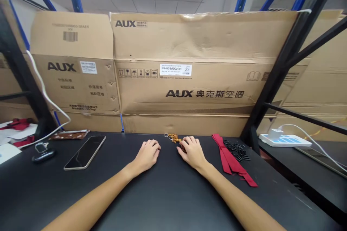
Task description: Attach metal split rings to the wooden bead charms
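Note:
My left hand (148, 155) rests on the black tabletop (162, 195) with its fingers curled and nothing showing in them. My right hand (192, 152) lies close by, its fingers curled over a small dark object (183, 147). Between the two hands sits an amber-coloured beaded charm (173, 138) with a metal ring (166, 135) at its left end. The charm may join the dark object, but I cannot tell. To the right of my right hand lie red ribbons (228, 157) and a heap of small black pieces (237, 150).
A smartphone (85, 152) lies left of my hands, near a black clip-like item (43, 155) and a brown packet (69, 134). Flattened AUX cardboard cartons (189, 65) stand behind the table between black uprights. A white power strip (284, 140) sits at right.

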Available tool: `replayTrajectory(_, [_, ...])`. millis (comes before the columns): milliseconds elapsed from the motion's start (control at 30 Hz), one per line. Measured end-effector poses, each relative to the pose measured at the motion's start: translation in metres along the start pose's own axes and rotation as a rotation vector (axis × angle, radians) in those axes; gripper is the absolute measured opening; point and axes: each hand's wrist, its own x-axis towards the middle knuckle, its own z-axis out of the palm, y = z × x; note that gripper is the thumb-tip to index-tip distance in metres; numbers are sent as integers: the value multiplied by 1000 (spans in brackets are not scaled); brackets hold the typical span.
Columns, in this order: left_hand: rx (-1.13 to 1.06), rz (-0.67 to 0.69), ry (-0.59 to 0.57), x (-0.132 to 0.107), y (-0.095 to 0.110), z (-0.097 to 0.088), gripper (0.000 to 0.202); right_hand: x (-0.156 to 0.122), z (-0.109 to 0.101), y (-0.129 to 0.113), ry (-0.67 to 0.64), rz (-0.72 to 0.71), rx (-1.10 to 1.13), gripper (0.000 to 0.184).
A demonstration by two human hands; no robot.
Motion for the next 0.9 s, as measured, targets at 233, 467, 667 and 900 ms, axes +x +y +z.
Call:
replayTrajectory(233, [-92, -13, -33, 4, -15, 6, 23, -3, 9, 9, 25, 21, -44, 20])
replayTrajectory(467, [-75, -1, -9, 4, -10, 6, 21, 4, 16, 0, -40, 12, 22, 28])
replayTrajectory(667, [15, -80, 36, 1, -9, 7, 18, 2, 12, 2, -79, -2, 73, 17])
replayTrajectory(900, [15, -97, -21, 2, -9, 7, 17, -1, 0, -10, -71, -85, 243, 12])
